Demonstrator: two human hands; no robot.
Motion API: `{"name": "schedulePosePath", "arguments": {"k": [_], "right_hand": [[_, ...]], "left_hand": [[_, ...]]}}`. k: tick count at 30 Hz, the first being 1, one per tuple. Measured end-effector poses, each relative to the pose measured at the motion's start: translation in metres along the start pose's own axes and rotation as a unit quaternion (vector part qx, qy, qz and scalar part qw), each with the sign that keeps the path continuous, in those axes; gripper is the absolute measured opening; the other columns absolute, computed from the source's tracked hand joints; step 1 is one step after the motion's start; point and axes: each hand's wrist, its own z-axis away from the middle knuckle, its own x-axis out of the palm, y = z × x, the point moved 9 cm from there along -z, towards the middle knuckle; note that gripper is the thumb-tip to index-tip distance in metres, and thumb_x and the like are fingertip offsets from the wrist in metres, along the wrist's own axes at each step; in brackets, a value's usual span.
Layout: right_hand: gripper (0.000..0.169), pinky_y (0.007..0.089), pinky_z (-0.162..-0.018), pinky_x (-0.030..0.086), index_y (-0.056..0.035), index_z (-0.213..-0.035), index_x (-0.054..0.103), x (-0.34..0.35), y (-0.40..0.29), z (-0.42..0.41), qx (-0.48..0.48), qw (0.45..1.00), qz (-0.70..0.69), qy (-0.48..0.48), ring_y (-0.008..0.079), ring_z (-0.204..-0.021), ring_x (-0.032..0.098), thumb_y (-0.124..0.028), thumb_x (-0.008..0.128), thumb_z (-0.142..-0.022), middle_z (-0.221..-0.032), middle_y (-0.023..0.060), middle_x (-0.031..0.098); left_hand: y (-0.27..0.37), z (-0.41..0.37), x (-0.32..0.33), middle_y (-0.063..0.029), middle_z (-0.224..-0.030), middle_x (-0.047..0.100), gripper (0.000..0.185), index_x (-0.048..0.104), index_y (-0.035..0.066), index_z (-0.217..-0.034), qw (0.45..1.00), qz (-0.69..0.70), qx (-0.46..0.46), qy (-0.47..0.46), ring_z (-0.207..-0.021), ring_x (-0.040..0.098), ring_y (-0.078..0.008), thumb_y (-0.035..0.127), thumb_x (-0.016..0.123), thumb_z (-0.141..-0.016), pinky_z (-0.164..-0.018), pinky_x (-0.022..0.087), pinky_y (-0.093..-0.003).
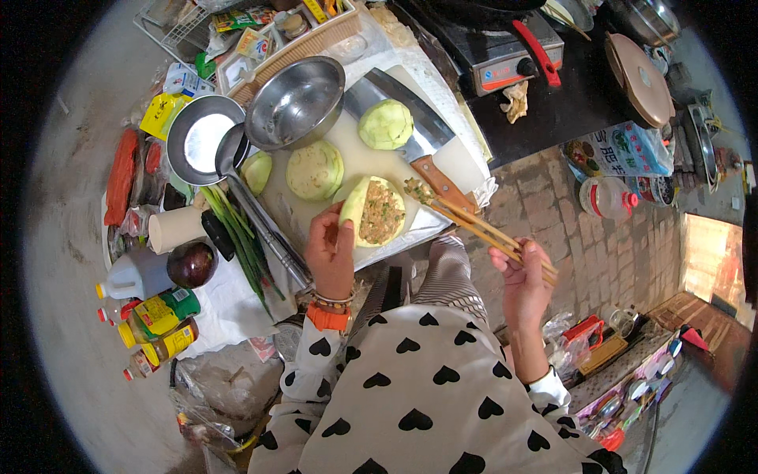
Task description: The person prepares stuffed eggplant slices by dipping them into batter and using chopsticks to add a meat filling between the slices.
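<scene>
My left hand (333, 255) grips the side of a peeled pale green vegetable piece (353, 210), tilted up near the front edge of the white cutting board (296, 219). A brown mince filling with green bits (382, 212) covers its open face. In my right hand (524, 272) is a pair of wooden chopsticks (482, 228); a small clump of the same filling (419, 191) clings to their tips, just right of the vegetable. Beneath the tips lies the wooden handle of a cleaver (445, 183). Another peeled piece (386, 124) rests on its blade, and a round one (315, 170) sits farther left.
A steel bowl (295, 103), a smaller steel pan (204, 139) and a ladle (260, 207) stand at the left. Scallions (243, 243), a dark round eggplant (192, 264) and oil bottles (160, 311) lie beyond. A stove (491, 59) with a red-handled wok is at the back right.
</scene>
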Motion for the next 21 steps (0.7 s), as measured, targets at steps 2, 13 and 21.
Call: {"name": "schedulePosePath", "arguments": {"k": [2,13,21], "right_hand": [[0.027,0.0352,-0.064,0.056,0.0086,-0.096,0.052,0.002,0.008,0.011,-0.015,1.000,0.013,-0.001,0.0298,-0.074,0.064,-0.018,0.052,-0.089,-0.088,0.0171,0.059],[0.014,0.0320,-0.069,0.051,0.0078,-0.092,0.058,0.094,0.018,0.080,-0.383,0.818,0.380,-0.200,0.0275,-0.083,0.060,0.003,0.059,-0.079,-0.092,0.0191,0.058],[0.021,0.0318,-0.068,0.050,0.0071,-0.096,0.056,0.105,0.000,0.099,-0.409,0.782,0.423,-0.207,0.0291,-0.081,0.061,0.005,0.060,-0.075,-0.091,0.0204,0.059]], "left_hand": [[-0.008,0.002,-0.013,-0.0074,-0.096,0.058,0.012,0.051,-0.002,-0.094,0.998,0.043,-0.017,0.042,-0.084,0.053,-0.0086,0.007,0.054,-0.086,-0.075,0.042,-0.0223],[-0.045,0.003,-0.042,-0.0010,-0.083,0.050,0.017,0.050,0.000,-0.091,0.980,0.136,-0.051,0.135,-0.074,0.044,-0.0081,0.017,0.053,-0.088,-0.068,0.037,-0.0217],[-0.052,0.005,-0.042,-0.0026,-0.083,0.051,0.017,0.049,0.000,-0.091,0.978,0.123,-0.100,0.136,-0.074,0.045,-0.0088,0.016,0.052,-0.088,-0.068,0.038,-0.0221]]}}
